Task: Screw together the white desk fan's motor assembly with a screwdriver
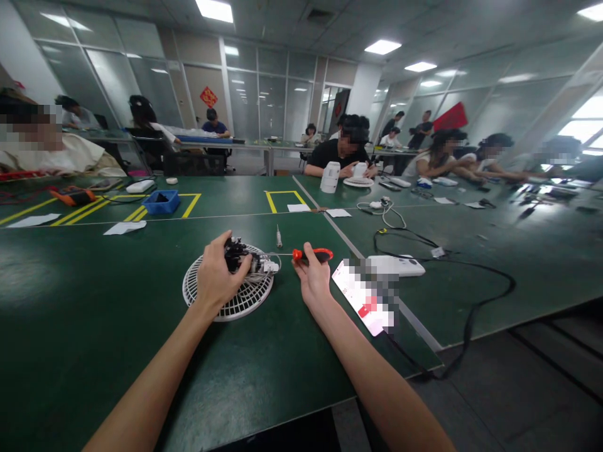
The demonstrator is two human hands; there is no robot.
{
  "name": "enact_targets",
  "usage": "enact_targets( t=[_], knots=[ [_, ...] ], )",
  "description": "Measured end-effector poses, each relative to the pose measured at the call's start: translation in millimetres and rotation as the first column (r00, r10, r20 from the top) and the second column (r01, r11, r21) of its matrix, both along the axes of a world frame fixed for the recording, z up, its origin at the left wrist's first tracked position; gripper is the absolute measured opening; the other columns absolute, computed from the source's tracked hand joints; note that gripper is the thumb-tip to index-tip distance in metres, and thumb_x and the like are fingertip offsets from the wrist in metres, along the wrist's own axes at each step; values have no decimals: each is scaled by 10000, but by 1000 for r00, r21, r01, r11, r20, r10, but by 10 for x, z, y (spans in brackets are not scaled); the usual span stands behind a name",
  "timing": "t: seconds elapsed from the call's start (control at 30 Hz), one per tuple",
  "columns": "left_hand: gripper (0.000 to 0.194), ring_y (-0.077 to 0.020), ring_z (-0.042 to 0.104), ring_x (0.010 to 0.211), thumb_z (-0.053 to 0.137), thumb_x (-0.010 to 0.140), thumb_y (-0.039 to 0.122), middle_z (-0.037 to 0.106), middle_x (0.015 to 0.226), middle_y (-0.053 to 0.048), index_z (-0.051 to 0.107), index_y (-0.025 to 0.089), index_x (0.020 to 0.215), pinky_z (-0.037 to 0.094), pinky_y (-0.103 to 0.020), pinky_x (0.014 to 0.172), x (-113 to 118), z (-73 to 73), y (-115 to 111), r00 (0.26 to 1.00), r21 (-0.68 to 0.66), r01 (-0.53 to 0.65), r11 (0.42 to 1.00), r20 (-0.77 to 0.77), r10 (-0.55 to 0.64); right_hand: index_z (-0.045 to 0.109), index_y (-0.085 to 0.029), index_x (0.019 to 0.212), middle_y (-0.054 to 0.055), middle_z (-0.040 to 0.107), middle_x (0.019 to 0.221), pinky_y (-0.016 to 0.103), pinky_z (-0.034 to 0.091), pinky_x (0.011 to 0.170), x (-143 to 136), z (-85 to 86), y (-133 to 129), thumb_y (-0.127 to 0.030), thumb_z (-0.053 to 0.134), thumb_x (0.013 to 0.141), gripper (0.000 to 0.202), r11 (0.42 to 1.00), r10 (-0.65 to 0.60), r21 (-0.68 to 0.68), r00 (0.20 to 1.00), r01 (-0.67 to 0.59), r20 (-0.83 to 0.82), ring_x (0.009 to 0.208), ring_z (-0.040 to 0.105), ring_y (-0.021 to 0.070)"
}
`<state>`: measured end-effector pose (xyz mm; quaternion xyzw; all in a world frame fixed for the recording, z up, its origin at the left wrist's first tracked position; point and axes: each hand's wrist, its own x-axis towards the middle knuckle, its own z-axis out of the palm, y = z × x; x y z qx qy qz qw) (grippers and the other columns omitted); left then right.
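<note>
A round white fan grille (247, 300) lies on the green table. My left hand (217, 273) is closed around a black motor assembly (234, 254) with white wires and a white connector, over the grille. In my right hand (313, 276) is a red and black screwdriver (323, 255), held by its handle between thumb and fingers. Its thin shaft points left and reaches the wires beside the motor assembly; where the tip rests is too small to tell. Beyond the hands, a small clear-handled screwdriver (279, 237) lies on the table.
Right of my right hand lies a lit phone (362, 300), beside a white device (398, 265). Black cables (490, 273) curl over the table's right side. Farther back are a blue tray (161, 202), paper slips (125, 227) and a person (339, 154) working opposite.
</note>
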<state>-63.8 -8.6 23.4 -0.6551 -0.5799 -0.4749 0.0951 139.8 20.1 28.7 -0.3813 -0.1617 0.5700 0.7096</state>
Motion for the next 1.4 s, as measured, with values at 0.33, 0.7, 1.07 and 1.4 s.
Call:
enact_targets(
  t=[0.33,0.7,1.07,1.4],
  knots=[
    [695,-360,615,1204,640,889,513,628,1321,-203,481,134,1449,534,-530,1016,-18,-9,0,1000,-15,5,1000,-4,-5,502,-251,841,-92,627,564,184,479,449,65,2,72,-442,854,769,407,991,-10,-131,998,17,58,478,606,103],
    [674,-336,625,1187,606,884,429,631,1319,-193,463,120,1466,540,-504,1015,-33,-31,15,1000,-18,11,1000,-22,-11,608,-234,798,-32,630,696,275,452,672,150,-94,148,-438,745,811,246,999,30,-23,316,-24,948,686,600,177],
    [689,-338,605,1241,600,907,462,607,1369,-208,443,121,1484,533,-504,1042,-14,-33,-29,999,-28,-42,999,-5,42,663,-110,1225,217,587,1352,427,374,1115,209,-83,147,-413,625,910,438,969,228,-247,-324,-18,918,1301,558,346],
    [827,-355,723,1062,592,893,532,706,1304,-186,354,134,1577,572,-533,962,42,52,-123,989,-150,-144,978,10,148,560,-173,1371,182,567,1410,442,340,1143,251,-134,168,-343,610,910,493,980,165,-193,-353,-47,921,1352,519,333]
  ],
)
